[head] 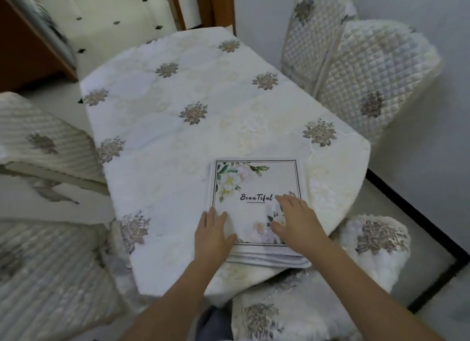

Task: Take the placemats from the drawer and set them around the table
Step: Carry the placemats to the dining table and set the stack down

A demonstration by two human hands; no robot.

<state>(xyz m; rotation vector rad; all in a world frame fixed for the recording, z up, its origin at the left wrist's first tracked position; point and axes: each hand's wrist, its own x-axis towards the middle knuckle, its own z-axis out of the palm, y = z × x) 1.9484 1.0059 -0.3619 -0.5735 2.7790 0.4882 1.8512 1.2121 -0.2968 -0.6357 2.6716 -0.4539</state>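
Observation:
A stack of several white placemats (pixel 256 188), printed with flowers and the word "Beautiful", lies near the front right corner of the table (pixel 193 91), which is covered with a cream flowered cloth. My left hand (pixel 212 232) rests flat on the stack's front left corner, fingers straight. On the front right part of the top mat my right hand (pixel 296 220) lies flat with its fingers spread. The mats' layered edges show at the front, under my wrists.
Chairs with quilted cream covers surround the table: two at the right (pixel 366 68), two at the left (pixel 43 142), one at the front right (pixel 373 241). A wooden cabinet (pixel 28 51) stands at the back left.

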